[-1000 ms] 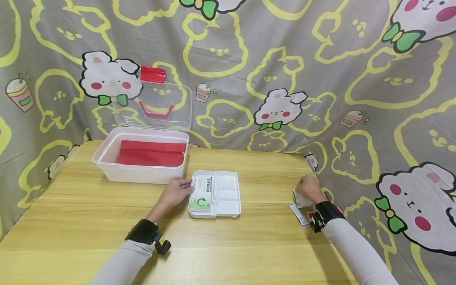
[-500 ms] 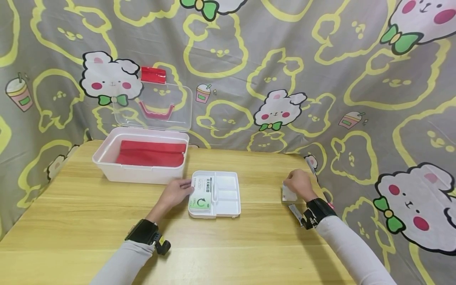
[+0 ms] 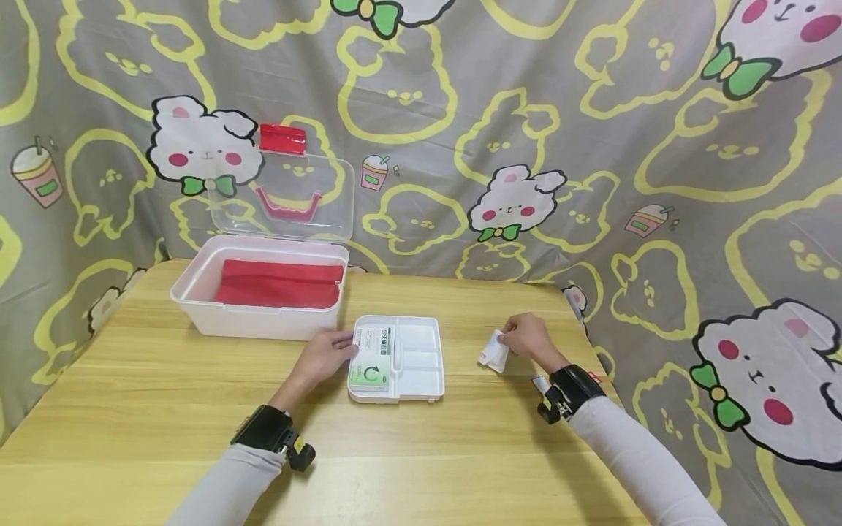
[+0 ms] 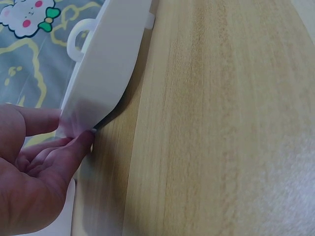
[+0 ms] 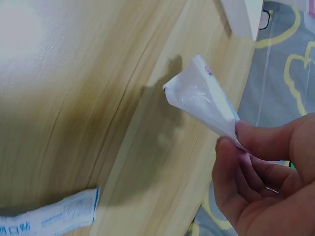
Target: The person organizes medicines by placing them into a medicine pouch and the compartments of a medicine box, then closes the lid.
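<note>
My left hand [image 3: 322, 363] grips the left edge of a white divided tray [image 3: 421, 384] at mid-table. In the left wrist view, thumb and fingers pinch the tray's corner. A green-and-white carton [image 3: 370, 359] with printed characters lies on the tray's left side; the small compartments at its right hold nothing visible. My right hand [image 3: 531, 341] pinches a small white packet [image 3: 495, 351] at one end, above the table to the right of the tray. The right wrist view shows the packet [image 5: 204, 96] bent, its free end spread. Another white-and-blue packet [image 5: 54, 216] lies on the wood below.
A white plastic box [image 3: 263, 321] stands at the back left, its clear lid raised. Inside lies a red cloth-like item [image 3: 279, 283]. A small red item [image 3: 595, 377] shows partly behind the right wrist. A patterned curtain [image 3: 421, 219] hangs behind the table.
My right hand has moved left from the table's right side toward the tray, carrying the white packet. The left hand and tray have stayed put.
</note>
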`<action>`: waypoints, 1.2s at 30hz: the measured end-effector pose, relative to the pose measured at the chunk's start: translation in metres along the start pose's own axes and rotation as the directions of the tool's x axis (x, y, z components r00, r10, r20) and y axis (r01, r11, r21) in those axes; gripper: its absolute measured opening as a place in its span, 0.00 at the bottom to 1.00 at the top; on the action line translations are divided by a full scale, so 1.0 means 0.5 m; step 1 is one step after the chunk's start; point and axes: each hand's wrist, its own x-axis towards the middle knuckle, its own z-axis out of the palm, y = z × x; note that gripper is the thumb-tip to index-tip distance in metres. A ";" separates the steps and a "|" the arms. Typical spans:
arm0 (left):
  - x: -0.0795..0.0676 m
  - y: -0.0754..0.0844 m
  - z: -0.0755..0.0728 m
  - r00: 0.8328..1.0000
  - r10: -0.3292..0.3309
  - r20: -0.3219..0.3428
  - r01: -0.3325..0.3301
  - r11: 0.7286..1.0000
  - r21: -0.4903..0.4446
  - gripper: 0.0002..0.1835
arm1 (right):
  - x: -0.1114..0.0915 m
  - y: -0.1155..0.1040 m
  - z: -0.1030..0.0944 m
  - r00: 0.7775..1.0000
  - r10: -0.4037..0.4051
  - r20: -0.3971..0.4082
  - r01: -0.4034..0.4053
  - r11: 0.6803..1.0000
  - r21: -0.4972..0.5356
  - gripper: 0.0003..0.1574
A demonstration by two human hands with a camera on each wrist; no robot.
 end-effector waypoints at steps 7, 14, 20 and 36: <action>-0.001 0.003 -0.001 1.000 0.003 -0.002 -0.003 1.000 0.008 0.25 | -0.002 -0.034 0.009 0.999 0.041 0.034 -0.044 0.992 0.116 0.10; -0.002 0.004 -0.001 1.000 -0.013 0.000 0.013 1.000 0.002 0.25 | 0.011 -0.065 0.016 0.997 0.068 0.036 -0.075 0.965 0.250 0.09; -0.003 0.003 -0.002 1.000 -0.009 0.002 0.009 1.000 -0.002 0.25 | 0.020 -0.102 0.026 0.997 0.058 0.041 -0.069 0.925 0.373 0.11; -0.001 0.002 0.000 1.000 0.001 -0.001 -0.001 1.000 -0.002 0.25 | 0.016 -0.187 0.118 0.996 0.013 0.085 -0.051 0.887 0.460 0.09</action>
